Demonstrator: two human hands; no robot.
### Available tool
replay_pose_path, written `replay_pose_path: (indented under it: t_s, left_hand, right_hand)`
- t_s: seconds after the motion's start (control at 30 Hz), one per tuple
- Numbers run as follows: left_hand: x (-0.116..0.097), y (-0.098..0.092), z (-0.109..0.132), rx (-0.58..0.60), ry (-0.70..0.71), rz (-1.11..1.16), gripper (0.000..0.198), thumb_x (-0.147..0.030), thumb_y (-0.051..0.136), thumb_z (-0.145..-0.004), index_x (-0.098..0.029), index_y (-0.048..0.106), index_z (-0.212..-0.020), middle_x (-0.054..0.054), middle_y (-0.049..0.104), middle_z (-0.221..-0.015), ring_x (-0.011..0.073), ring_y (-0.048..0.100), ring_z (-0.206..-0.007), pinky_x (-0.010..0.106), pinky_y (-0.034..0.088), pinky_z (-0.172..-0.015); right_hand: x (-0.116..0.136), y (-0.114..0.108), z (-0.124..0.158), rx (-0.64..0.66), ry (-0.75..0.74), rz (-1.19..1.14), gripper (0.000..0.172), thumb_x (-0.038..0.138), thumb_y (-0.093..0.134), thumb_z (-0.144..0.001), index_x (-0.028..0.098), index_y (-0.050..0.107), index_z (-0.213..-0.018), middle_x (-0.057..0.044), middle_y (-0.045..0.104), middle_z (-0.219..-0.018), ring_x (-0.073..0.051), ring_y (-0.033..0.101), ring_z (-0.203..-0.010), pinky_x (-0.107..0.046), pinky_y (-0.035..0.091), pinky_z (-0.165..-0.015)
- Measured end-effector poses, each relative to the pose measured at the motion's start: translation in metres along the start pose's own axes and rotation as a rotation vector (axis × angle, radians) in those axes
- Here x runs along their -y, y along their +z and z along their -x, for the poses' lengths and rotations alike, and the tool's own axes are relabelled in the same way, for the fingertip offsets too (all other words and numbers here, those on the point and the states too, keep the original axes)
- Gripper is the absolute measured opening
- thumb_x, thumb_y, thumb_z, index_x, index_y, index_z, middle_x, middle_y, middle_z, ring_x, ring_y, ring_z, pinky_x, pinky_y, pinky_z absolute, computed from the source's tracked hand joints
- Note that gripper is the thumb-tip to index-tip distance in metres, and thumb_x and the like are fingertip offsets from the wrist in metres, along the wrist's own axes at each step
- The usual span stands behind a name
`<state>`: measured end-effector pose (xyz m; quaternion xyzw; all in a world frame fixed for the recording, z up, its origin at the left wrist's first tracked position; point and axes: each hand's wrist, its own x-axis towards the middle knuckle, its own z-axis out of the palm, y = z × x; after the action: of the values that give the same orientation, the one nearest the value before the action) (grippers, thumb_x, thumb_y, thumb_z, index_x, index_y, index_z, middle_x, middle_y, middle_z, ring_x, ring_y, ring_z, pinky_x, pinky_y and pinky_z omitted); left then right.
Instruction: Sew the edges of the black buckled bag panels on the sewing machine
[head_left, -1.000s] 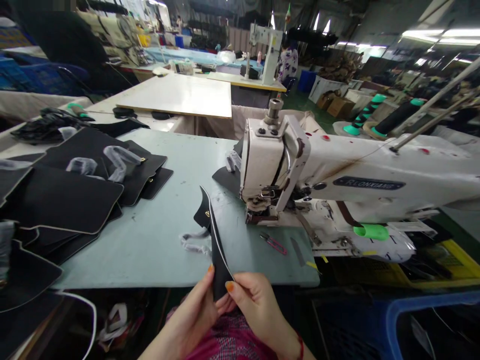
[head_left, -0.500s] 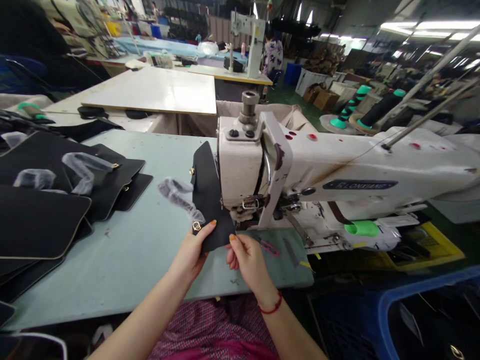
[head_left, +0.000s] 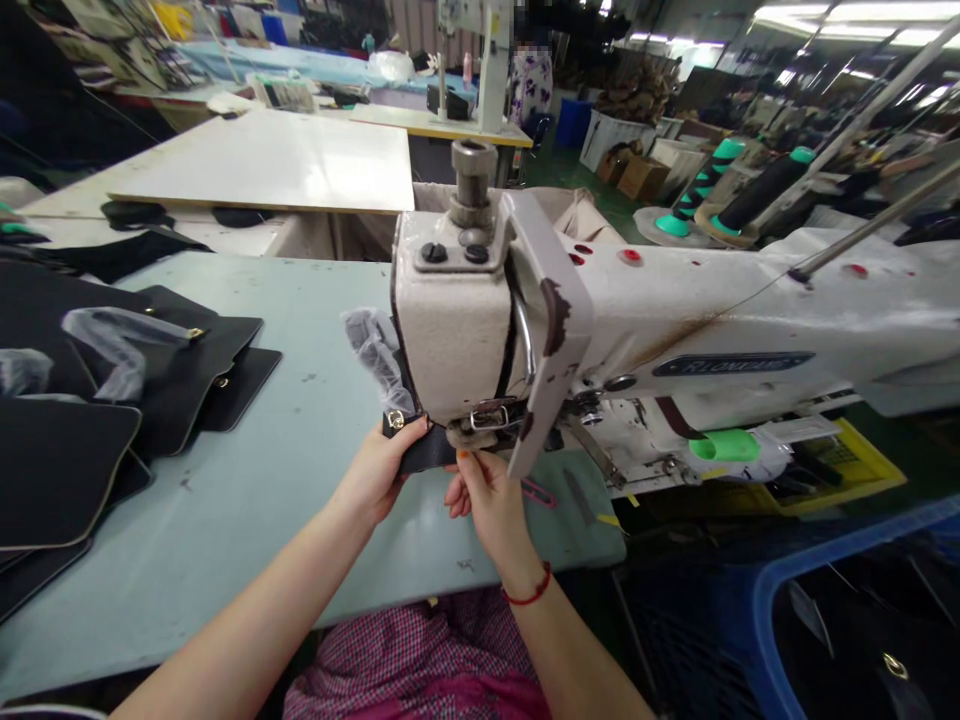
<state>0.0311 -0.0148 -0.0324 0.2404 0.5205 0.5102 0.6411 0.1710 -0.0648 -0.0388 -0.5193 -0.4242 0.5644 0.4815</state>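
Observation:
A black leather piece (head_left: 421, 452) with a small gold buckle lies at the foot of the white sewing machine (head_left: 480, 310), mostly hidden behind the machine's head. My left hand (head_left: 379, 470) grips its left edge beside the buckle. My right hand (head_left: 480, 492) pinches its right edge just below the presser foot. A clear plastic wrap (head_left: 373, 352) hangs off the piece to the left of the machine head.
A stack of black panels with cream edging (head_left: 90, 420) covers the left of the pale green table (head_left: 300, 500). Small red snips (head_left: 538, 491) lie right of my right hand. A blue crate (head_left: 795, 610) stands at the lower right. Green-capped thread cones (head_left: 720, 190) stand behind the machine.
Both hands have carried the black piece forward from the table's front edge to under the machine head. The view has moved closer to the machine.

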Motion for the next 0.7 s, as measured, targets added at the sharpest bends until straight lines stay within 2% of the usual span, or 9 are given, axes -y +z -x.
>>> replay_pose_path:
  t_s: [0.2,0.33,0.43,0.57,0.7]
  left_hand:
    - [-0.006,-0.001,0.002,0.036,-0.044,-0.023,0.039,-0.033,0.085,-0.062,-0.015,0.067,-0.091,0.003,0.073,-0.08,0.0121,0.064,-0.061,0.019,0.052,-0.055]
    - [-0.012,-0.017,-0.002,0.185,-0.261,-0.069,0.035,-0.036,0.084,-0.064,-0.015,0.071,-0.089,0.009,0.075,-0.087,0.0191,0.069,-0.07,0.027,0.059,-0.062]
    - [-0.017,-0.026,-0.004,0.264,-0.375,-0.11,0.032,-0.032,0.085,-0.063,-0.014,0.074,-0.087,0.012,0.075,-0.086,0.0188,0.067,-0.063,0.032,0.061,-0.063]
    - [-0.025,-0.025,-0.004,0.297,-0.281,-0.171,0.029,-0.028,0.087,-0.061,-0.014,0.076,-0.084,0.013,0.075,-0.087,0.0146,0.064,-0.057,0.024,0.057,-0.053]
    - [-0.029,-0.022,-0.003,0.307,-0.177,-0.242,0.031,-0.03,0.085,-0.063,-0.014,0.076,-0.088,0.013,0.075,-0.091,0.0186,0.068,-0.069,0.023,0.057,-0.055]
  right_hand:
    - [0.003,0.001,0.001,-0.002,-0.016,0.008,0.046,0.053,0.048,-0.092,0.014,0.061,-0.072,0.0,0.059,-0.051,-0.008,0.052,-0.04,-0.016,0.039,-0.041]
    - [0.006,0.0,0.002,-0.001,-0.026,0.047,0.048,0.055,0.048,-0.092,0.015,0.06,-0.068,0.0,0.058,-0.05,-0.008,0.052,-0.04,-0.016,0.038,-0.042]
    - [0.008,-0.001,0.004,-0.011,-0.035,0.082,0.05,0.055,0.048,-0.092,0.015,0.058,-0.064,0.0,0.059,-0.05,-0.007,0.053,-0.041,-0.015,0.039,-0.043]
    - [0.006,0.001,0.007,-0.003,-0.022,0.052,0.052,0.057,0.049,-0.09,0.014,0.06,-0.063,-0.002,0.062,-0.053,-0.008,0.055,-0.043,-0.015,0.041,-0.043]
    - [0.0,0.007,0.01,0.021,0.016,-0.031,0.054,0.059,0.05,-0.089,0.013,0.063,-0.063,-0.005,0.065,-0.057,-0.008,0.057,-0.044,-0.016,0.044,-0.043]
